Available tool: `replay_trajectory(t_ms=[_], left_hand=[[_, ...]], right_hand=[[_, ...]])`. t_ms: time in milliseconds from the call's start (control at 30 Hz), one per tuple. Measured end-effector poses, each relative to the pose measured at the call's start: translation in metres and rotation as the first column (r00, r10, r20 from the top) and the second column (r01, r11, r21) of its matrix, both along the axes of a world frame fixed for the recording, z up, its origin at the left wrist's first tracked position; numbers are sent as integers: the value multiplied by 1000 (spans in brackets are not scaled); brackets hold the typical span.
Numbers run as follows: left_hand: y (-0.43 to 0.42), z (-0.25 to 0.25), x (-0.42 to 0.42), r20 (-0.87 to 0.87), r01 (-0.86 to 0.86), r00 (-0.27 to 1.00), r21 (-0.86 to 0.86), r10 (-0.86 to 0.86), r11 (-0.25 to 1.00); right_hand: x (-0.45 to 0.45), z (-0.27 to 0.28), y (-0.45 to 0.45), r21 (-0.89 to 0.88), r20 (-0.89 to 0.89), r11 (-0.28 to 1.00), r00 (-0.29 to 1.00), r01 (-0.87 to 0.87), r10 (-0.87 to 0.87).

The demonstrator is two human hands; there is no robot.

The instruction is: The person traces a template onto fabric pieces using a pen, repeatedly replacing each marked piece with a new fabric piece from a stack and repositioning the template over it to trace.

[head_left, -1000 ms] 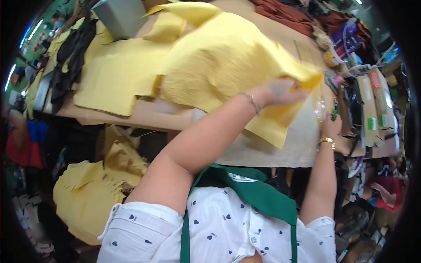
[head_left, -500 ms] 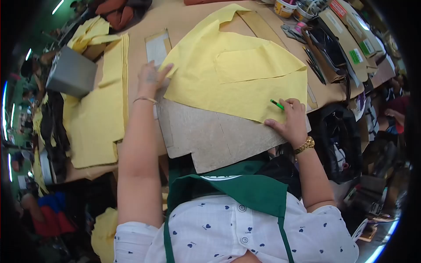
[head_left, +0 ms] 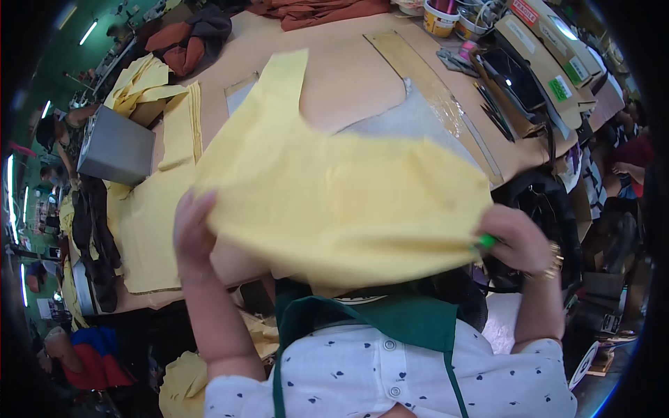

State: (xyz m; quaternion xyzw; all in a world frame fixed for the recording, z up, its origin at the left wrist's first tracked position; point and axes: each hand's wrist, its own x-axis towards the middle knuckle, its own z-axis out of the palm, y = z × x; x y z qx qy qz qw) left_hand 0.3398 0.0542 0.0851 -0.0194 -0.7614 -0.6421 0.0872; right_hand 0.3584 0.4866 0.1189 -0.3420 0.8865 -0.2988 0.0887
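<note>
A large yellow fabric piece (head_left: 334,202) is stretched between my two hands, lifted over the table's front edge and blurred by motion. My left hand (head_left: 194,223) grips its left edge. At its right corner my right hand (head_left: 516,237) is closed on the cloth, with a green pen (head_left: 486,242) in the same fingers. Behind the cloth a grey pattern board (head_left: 418,115) lies on the brown tabletop (head_left: 334,83), partly hidden. Stacked yellow pieces (head_left: 150,237) lie on the left.
A grey metal block (head_left: 117,146) stands on the left stack. Dark red cloth (head_left: 320,10) lies at the back. On the right are a long cardboard strip (head_left: 418,76), a white and yellow tub (head_left: 440,19), a brown case (head_left: 509,83) and boxes (head_left: 543,56). People sit at both sides.
The yellow fabric has come up off the grey board and toward my body. My left hand has moved down and left, my right hand down and right, both now holding its edges.
</note>
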Motion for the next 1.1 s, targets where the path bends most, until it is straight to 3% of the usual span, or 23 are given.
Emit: replay_trajectory(t_ms=[33, 67, 133, 167, 200, 233, 267, 300, 367, 400, 467, 533, 567, 600, 633, 700, 733, 833, 867, 900, 933, 1000, 1100], left_hand=[[16, 26, 21, 42, -11, 999, 493, -11, 870], [17, 28, 29, -45, 13, 999, 602, 18, 798], [8, 42, 15, 63, -63, 998, 600, 32, 797], [-7, 27, -16, 114, -106, 992, 588, 48, 802], [-20, 16, -59, 160, -142, 985, 572, 60, 808], [-14, 31, -94, 314, -276, 946, 653, 80, 706], [-18, 42, -125, 376, -343, 923, 701, 85, 625], [-25, 61, -154, 299, -344, 937, 705, 180, 620], [-30, 106, -176, 89, -282, 947, 693, 309, 664], [-27, 141, -169, -41, -222, 942, 665, 332, 713], [-31, 180, -154, -155, -108, 942, 698, 297, 708], [-52, 164, -140, -542, -306, 783, 93, 306, 948], [-61, 153, -131, -694, -451, 694, -215, 190, 866], [-63, 143, -123, -473, -238, 837, 137, 275, 962], [-65, 131, -113, -222, -85, 948, 514, 228, 853], [-70, 73, -80, -70, 15, 997, 607, 35, 794], [-32, 54, -53, 71, -174, 983, 650, 168, 740], [-14, -32, 10, 442, -379, 895, 677, 64, 632], [-12, -51, 29, 535, -372, 845, 584, 3, 722], [-1, -56, 44, 425, -193, 903, 522, -57, 831], [-6, -56, 60, 615, -172, 771, 452, -167, 875], [-5, -51, 76, 582, 176, 754, 267, -304, 947], [-19, -27, 59, 712, 463, 419, 366, -563, 807]], right_hand=[[0, 22, 5, -118, 106, 992, 993, -39, 52], [-9, 38, 11, -181, 229, 983, 970, -44, 85], [-45, 48, 2, -132, -37, 991, 999, -25, 20], [-81, 37, -6, -382, 191, 924, 980, 25, 53], [-119, 55, -22, 127, 49, 989, 995, 77, -84], [-177, 34, -24, 149, -152, 980, 983, 128, -105], [-204, 37, -37, -33, -283, 972, 931, 232, -232], [-237, 47, -43, -68, -422, 939, 843, 338, -334], [-263, 82, -57, -363, -636, 892, 628, 269, -448], [-262, 104, -61, -293, -704, 868, 524, 401, -479], [-214, 142, -78, -475, -665, 856, 555, 204, -501], [-206, 136, -70, -362, -851, 923, 359, 128, -384], [-201, 132, -64, -298, -917, 950, 247, 99, -313], [-191, 122, -59, -262, -921, 963, 280, 69, -271], [-177, 105, -56, -229, -921, 973, 314, 41, -230], [-136, 64, -54, -260, -789, 939, 512, 224, -341], [-123, 47, -47, -157, -771, 969, 589, 193, -242], [-76, -13, -28, -34, -552, 951, 787, 308, -275], [-66, -26, -20, 34, -451, 964, 864, 266, -222], [-58, -37, -9, 125, -353, 966, 920, 228, -171], [-52, -44, 1, 209, -244, 961, 961, 181, -128], [-50, -34, 16, 376, -93, 914, 987, 156, -130], [-67, -30, 12, 382, -88, 897, 975, 223, -204]])
